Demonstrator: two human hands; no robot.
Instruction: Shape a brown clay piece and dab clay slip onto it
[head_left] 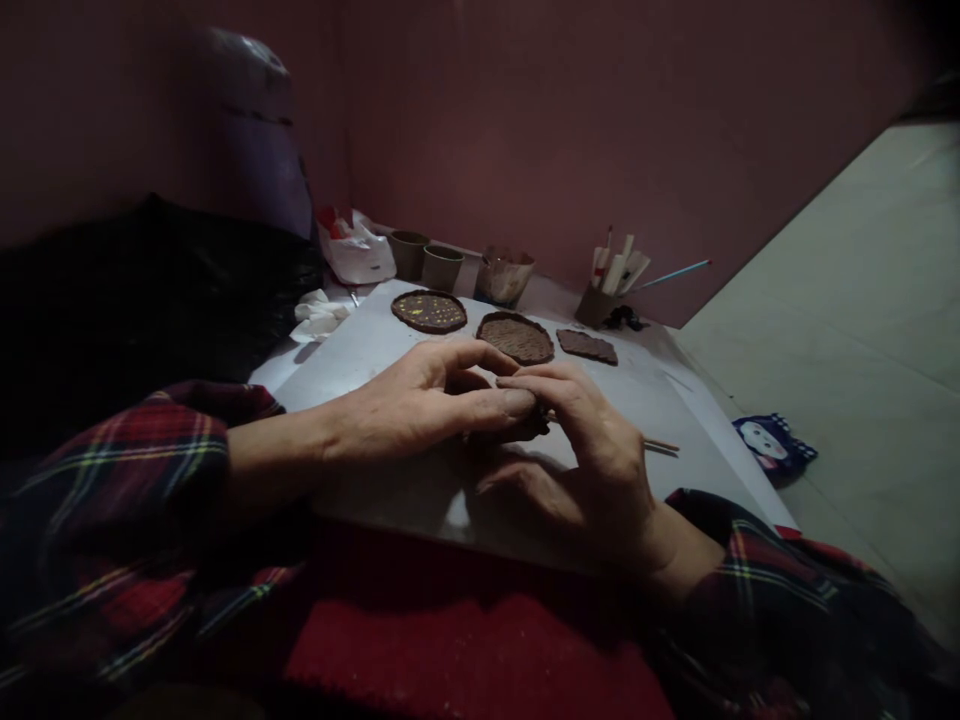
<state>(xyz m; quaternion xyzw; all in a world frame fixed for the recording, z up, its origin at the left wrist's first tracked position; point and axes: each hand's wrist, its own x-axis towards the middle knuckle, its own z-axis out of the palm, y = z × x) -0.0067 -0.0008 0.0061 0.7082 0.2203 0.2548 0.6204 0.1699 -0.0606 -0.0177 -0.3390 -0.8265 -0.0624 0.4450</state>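
A dark brown piece of clay is between my two hands, low over the white board. My left hand is closed on it, with the thumb along the near side and the fingers curled over the far side. From the right, my right hand presses its fingertips on the clay's top, and its thumb is spread below. My fingers cover much of the piece, so its full shape is hidden. Just beyond, a round textured clay disc and a small rectangular clay slab lie on the board.
A round clay disc with yellow dots lies at the far left. Behind stand brown cups, a smeared clear cup and a tool holder. Thin sticks lie right of my hand. A pink wall rises behind.
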